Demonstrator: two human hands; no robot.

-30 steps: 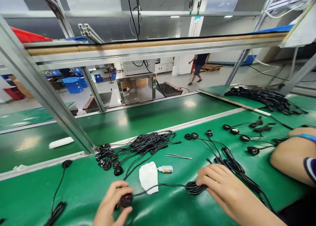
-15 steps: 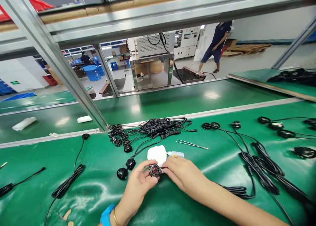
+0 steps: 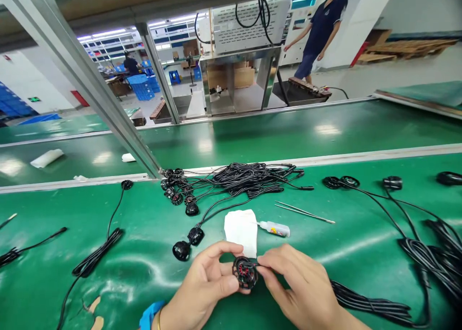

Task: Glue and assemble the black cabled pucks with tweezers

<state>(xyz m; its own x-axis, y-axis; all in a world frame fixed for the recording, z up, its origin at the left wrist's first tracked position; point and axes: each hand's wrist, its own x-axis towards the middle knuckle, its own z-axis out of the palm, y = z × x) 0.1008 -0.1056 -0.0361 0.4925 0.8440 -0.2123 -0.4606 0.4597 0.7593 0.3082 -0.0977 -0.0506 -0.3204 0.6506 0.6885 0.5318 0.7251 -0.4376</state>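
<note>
My left hand [image 3: 204, 284] pinches a small round black part with red inside [image 3: 245, 272], thumb under it and fingers over it. My right hand [image 3: 299, 286] grips the same part at its right edge, where its black cable leaves towards a coil [image 3: 368, 303] at the lower right. Just behind the hands lie a folded white cloth [image 3: 241, 230], a small white glue bottle [image 3: 276, 229] and thin metal tweezers [image 3: 305, 212]. A heap of black cabled parts [image 3: 234, 181] lies further back.
The green table mat [image 3: 144, 272] carries more cabled parts at the right [image 3: 391, 182] and a single cable at the left [image 3: 97, 255]. A slanted aluminium post [image 3: 108, 108] meets the table edge. Beyond a green conveyor [image 3: 252, 137], a person [image 3: 319, 27] stands by a metal machine.
The view has tilted down and come closer. Both hands have drawn the round part nearer to me and turned its red face up. The person in the background has stepped closer to the machine.
</note>
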